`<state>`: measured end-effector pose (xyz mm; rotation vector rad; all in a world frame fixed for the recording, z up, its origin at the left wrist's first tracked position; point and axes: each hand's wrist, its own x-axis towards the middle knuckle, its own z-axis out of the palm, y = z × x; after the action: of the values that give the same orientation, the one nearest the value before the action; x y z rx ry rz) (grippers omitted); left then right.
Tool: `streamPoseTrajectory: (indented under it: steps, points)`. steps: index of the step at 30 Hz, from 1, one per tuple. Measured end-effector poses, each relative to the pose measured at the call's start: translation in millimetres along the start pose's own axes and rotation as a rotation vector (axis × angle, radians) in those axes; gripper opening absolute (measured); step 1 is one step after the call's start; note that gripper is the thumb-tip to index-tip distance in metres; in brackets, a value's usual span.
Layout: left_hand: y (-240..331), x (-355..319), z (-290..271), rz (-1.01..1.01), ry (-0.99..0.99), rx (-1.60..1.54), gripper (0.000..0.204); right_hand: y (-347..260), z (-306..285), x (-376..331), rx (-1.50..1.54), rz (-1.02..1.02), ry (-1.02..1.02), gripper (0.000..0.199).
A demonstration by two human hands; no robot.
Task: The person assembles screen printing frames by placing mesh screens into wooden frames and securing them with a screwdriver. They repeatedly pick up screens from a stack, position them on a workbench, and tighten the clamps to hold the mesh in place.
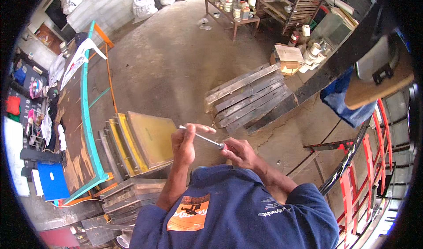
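Head view is looking down on a person in a dark blue shirt [246,209], both hands raised in front of the chest. Right hand [240,152] is gripping the red handle [225,146] of a slim screwdriver with a silver metal shaft [200,136], fingers clenched around the handle. Left hand [185,141] is pinching the shaft near its tip, fingers [203,128] curled and closed on the metal; what is sitting at the tip is too small to tell. The tool is lying roughly level, tip pointing toward the person's left, held in the air above the concrete floor [176,59], not touching anything else.

Just below and left of the hands, yellow-meshed rectangular screen frames [152,136] are leaning in a row against one another, beside a long worn wooden counter with a teal edge [86,117]. Grey wooden slats [246,97] are lying on the floor beyond the hands. A small table with paint tins [231,11] is standing well apart at the far side, red metal racks [370,161] on the right.

Judgement: the step in hand looks like adjusting or checking the screwdriver's tip. Doing it well is calling for a steady right-hand grip, left fingers staying close to the tip, and the shaft kept level and clear of the mesh below.
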<state>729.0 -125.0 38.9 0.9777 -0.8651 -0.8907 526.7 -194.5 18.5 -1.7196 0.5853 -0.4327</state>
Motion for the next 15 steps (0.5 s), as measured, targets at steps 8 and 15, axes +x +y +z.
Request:
streamPoseTrajectory:
  steps: [8,15]
  points:
    - [-59.0,116.4,17.7,-0.260,-0.378,0.022,0.045,45.3,-40.6,18.9,0.246,0.326,0.184,0.038]
    - [-103.6,245.1,2.1,-0.435,-0.597,-0.034,0.045,45.0,-27.5,111.6,0.169,0.320,0.562,0.048]
